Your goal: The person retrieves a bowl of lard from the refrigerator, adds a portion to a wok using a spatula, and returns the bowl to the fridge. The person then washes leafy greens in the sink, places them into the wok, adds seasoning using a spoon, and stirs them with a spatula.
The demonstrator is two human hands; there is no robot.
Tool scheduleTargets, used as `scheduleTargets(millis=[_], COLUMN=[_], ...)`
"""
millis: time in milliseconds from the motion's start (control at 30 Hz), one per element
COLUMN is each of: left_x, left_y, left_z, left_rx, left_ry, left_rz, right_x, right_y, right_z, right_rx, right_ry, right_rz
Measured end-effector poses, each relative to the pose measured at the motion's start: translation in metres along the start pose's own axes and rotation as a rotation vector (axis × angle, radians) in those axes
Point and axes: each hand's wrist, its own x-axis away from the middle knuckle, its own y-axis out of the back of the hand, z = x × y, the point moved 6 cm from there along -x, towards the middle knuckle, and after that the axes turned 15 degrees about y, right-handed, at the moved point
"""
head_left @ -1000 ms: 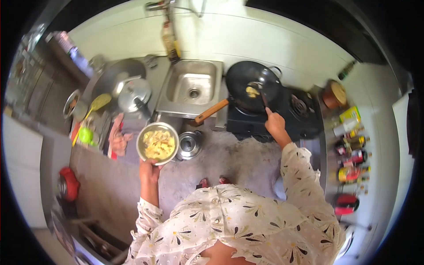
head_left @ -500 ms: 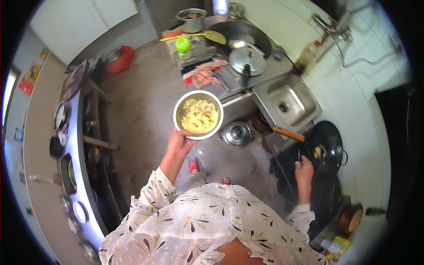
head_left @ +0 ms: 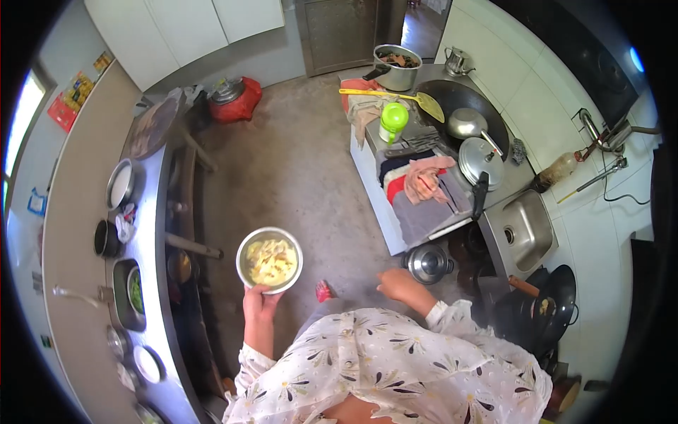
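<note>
Left hand [head_left: 260,302]: clasped on the near edge of the metal bowl [head_left: 248,245], thumb up at the rim; the fingers underneath are hidden by the bowl
Right hand [head_left: 407,288]: fingers curled loosely inward, palm out of sight, so whether it grips anything I cannot tell; just beside the lidded steel pot [head_left: 429,263]
Bowl: round, pale rim, held over the bare floor [head_left: 275,169], well apart from the table [head_left: 519,177]
Food in the bowl: pale yellow pieces [head_left: 272,261] with browner flecks, heaped loosely; too small to say what they are
Wok [head_left: 563,288]: dark, at the right, partly covered by the patterned shirt [head_left: 395,353]; a few yellowish scraps show inside, and its wooden handle [head_left: 523,285] points towards the sink [head_left: 533,240]
Feet: one red shoe [head_left: 323,290] shows, the other foot cannot be seen
Lower right: a brown container [head_left: 565,394], cut into by the shirt and the dark margin, hard to make out
</note>
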Motion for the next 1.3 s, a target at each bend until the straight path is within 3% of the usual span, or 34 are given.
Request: scheduleTargets(millis=[100, 200, 300, 400, 633, 800, 933, 1000, 1067, 1300], left_x=[-0.023, -0.053, -0.095, -0.145, -0.264, -0.331, -0.374, -0.404, -0.438, -0.611], left_y=[0.011, 0.001, -0.018, -0.044, -0.142, -0.234, -0.309, -0.34, -0.37, -0.505], left_z=[-0.076, -0.138, -0.183, -0.217, -0.304, -0.384, -0.433, -0.457, -0.481, -0.612], left_rx=[0.004, 0.002, 0.014, 0.007, 0.009, 0.057, 0.056, 0.094, 0.123, -0.173], left_ry=[0.011, 0.01, 0.015, 0.037, 0.1, 0.15, 0.149, 0.145, 0.149, 0.125], left_rz=[-0.022, -0.048, -0.009, 0.071, 0.078, 0.074, 0.03, 0.038, 0.053, 0.101], right_x=[-0.083, -0.152, -0.201, -0.244, -0.393, -0.499, -0.542, -0.569, -0.606, -0.732], right_y=[0.044, 0.078, 0.104, 0.137, 0.207, 0.355, 0.501, 0.543, 0.558, 0.669], right_z=[0.044, 0.074, 0.079, 0.061, -0.022, -0.048, -0.053, -0.062, -0.078, -0.134], right_rx=[-0.048, -0.08, -0.168, -0.1, -0.103, -0.023, -0.049, 0.024, 0.026, -0.193], right_ry=[-0.002, 0.152, 0.163, 0.04, -0.012, 0.168, 0.156, 0.155, 0.182, 0.211], right_rz=[0.069, -0.093, -0.087, 0.097, 0.116, 0.038, -0.069, -0.159, -0.083, -0.097])
